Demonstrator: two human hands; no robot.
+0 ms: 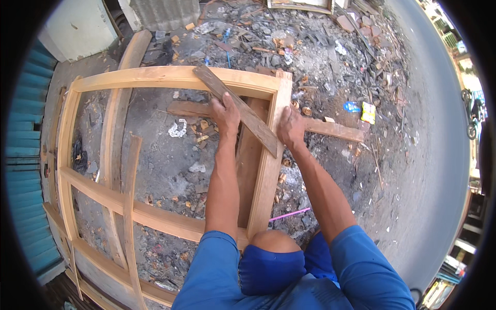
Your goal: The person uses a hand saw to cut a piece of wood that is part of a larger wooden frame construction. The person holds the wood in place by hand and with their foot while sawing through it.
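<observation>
A large pale wooden frame (155, 77) with crossbars lies before me, its right end rail close to my knee. Slanting across its upper right corner is a dark, weathered wood strip (253, 121). My left hand (225, 116) is closed on the strip's left edge, thumb on top, other fingers partly hidden. The strip's lower end rests over the right end rail. My right hand (292, 127) grips the outer side of that rail, beside the strip, with its fingers curled and partly out of sight.
A short plank (336, 129) sticks out to the right beneath the frame. A thin batten (130, 206) lies across the crossbars, and a long beam (121, 82) runs under the left side. Rubble (320, 57) covers the ground. A paved road (429, 129) passes at right; blue corrugated sheeting (28, 155) stands left.
</observation>
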